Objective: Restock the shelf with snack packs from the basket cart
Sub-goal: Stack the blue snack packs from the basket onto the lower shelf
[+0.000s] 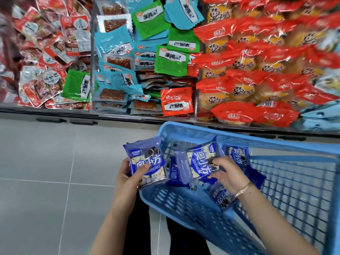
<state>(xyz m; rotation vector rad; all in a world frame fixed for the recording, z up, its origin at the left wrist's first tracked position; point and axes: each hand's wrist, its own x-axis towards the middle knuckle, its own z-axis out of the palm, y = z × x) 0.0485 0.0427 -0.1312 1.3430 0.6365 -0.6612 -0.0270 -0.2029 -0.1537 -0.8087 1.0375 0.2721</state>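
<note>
The left hand [131, 176] holds one snack pack [147, 162] above the left rim of the basket [202, 128], close to its near-left corner. The grip is clamped on the pack: the thumb lies across its printed face and the fingers are curled behind its left edge. The pack is a flat, roughly square pouch with a dark blue border, a small label at its upper left, large white characters across the middle, and a clear window showing a pale, speckled block. The right hand [227, 173], with a bracelet [242, 188] at the wrist, is inside the basket. Its grip is closed on the right edge of a second pack [201, 163] of the same design, which stands tilted near the middle. A third pack [239, 155] leans near the far wall, a fourth pack [220, 198] lies below the right wrist, and another [182, 167] is seen edge-on between the two hands. The basket is light blue plastic with lattice walls, and its far rim is just beside the front edge of the shelf [55, 111]. Clear dividers [92, 52] split the shelf into bins: red and clear pouches at the left, teal, green and red pouches in the centre, and red-orange packs at the right. The floor [46, 162] is grey tile.
</note>
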